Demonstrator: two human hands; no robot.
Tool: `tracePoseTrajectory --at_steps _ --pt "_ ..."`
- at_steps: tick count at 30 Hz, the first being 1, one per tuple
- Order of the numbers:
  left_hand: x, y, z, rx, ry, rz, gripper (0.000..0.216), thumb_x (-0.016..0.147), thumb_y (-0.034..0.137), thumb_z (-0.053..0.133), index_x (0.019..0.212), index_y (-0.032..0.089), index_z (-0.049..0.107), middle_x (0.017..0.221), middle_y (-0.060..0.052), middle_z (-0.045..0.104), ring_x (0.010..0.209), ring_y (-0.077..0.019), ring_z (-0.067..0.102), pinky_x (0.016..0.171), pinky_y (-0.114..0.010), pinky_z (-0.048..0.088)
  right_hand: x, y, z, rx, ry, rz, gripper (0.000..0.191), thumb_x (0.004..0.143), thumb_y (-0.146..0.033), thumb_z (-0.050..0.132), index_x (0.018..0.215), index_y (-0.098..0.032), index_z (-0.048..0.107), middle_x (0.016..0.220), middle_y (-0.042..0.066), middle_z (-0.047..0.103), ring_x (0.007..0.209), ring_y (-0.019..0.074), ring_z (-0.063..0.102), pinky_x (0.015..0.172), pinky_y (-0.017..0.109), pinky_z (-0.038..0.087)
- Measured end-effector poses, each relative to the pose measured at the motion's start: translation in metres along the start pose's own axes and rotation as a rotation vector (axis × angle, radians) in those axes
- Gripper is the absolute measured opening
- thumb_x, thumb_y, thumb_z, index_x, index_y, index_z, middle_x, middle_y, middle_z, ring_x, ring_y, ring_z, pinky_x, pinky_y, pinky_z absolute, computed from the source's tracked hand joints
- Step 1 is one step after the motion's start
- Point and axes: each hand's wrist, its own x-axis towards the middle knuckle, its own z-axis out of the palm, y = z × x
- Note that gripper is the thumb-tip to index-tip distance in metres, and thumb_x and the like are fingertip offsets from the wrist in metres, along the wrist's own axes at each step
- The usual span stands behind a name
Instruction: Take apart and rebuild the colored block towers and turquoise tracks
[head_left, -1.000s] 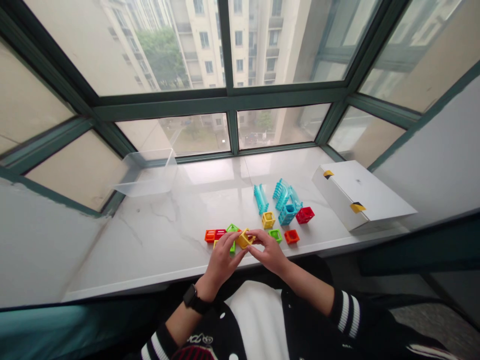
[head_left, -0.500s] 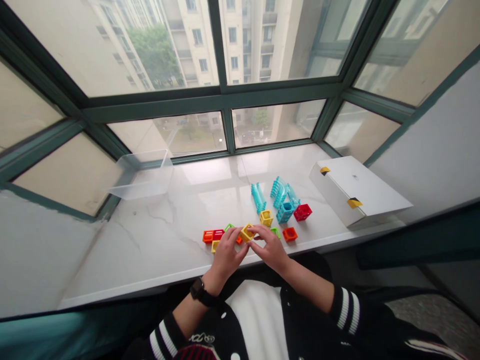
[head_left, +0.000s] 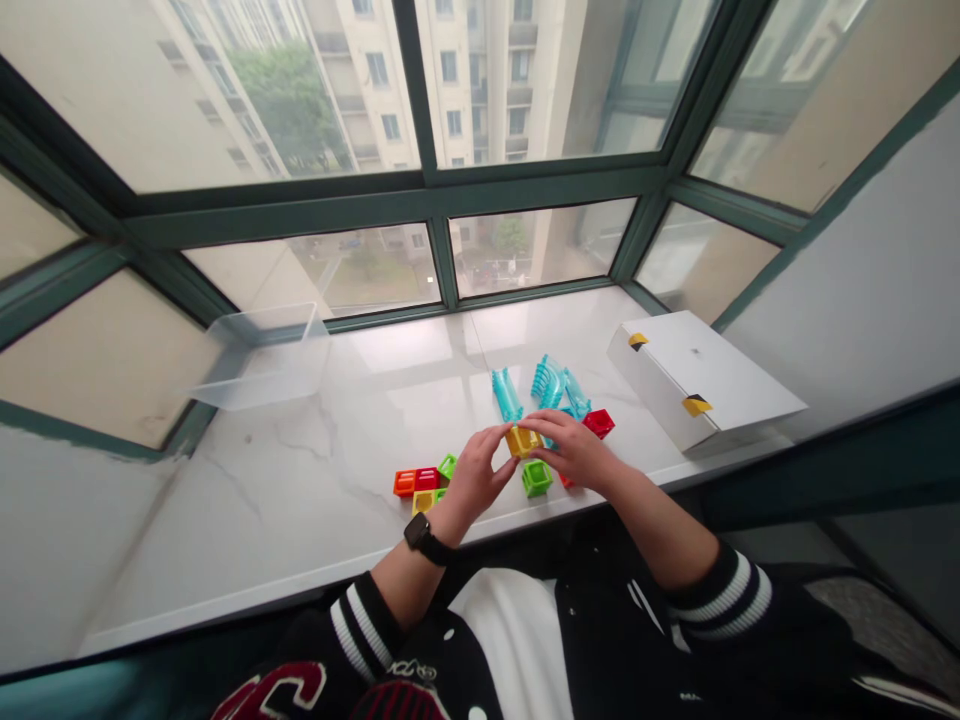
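My left hand [head_left: 478, 470] and my right hand [head_left: 574, 448] meet over the white marble sill [head_left: 315, 470], both pinching a yellow cube frame [head_left: 522, 440] held between their fingertips. Below the hands sits a green cube frame [head_left: 536, 478]. To the left lies a row of small frames: orange [head_left: 404, 483], red [head_left: 427, 479], green [head_left: 448, 466] and yellow [head_left: 421, 501]. Behind my right hand are a red cube frame [head_left: 598, 423] and turquoise ribbed track pieces [head_left: 550, 383].
A white box [head_left: 701, 385] with yellow-black tabs lies at the right end of the sill. A clear plastic tray [head_left: 259, 355] rests at the back left by the window. Green window frames close off the far side.
Both hands have moved forward and to the right with the yellow cube frame, up to the second yellow cube near the turquoise pieces. The camera has tilted slightly.
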Motion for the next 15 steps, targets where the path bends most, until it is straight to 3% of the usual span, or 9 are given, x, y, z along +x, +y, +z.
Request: tracePoseTrajectory --at_steps 8,15 --pt "0.013 -0.04 0.038 -0.066 -0.047 -0.13 0.06 0.089 0.024 0.078 0.143 0.025 0.053 0.137 -0.011 0.066 0.128 -0.0284 0.065 0.112 -0.052 0.054 0.008 0.027 -0.017 -0.139 0.046 0.101 0.041 0.097 -0.026 0.069 0.138 -0.027 0.066 0.134 0.011 0.069 0.125 0.03 0.065 0.11 0.051 0.055" --pt "0.018 -0.06 0.066 -0.069 -0.13 -0.217 0.077 0.081 0.017 0.082 0.149 0.022 0.046 0.148 -0.017 0.06 0.138 -0.0322 0.06 0.117 -0.056 0.048 0.014 0.04 0.001 -0.167 -0.01 0.058 0.041 0.092 -0.02 0.074 0.133 -0.024 0.07 0.128 0.011 0.073 0.122 0.0316 0.066 0.108 0.053 0.053"
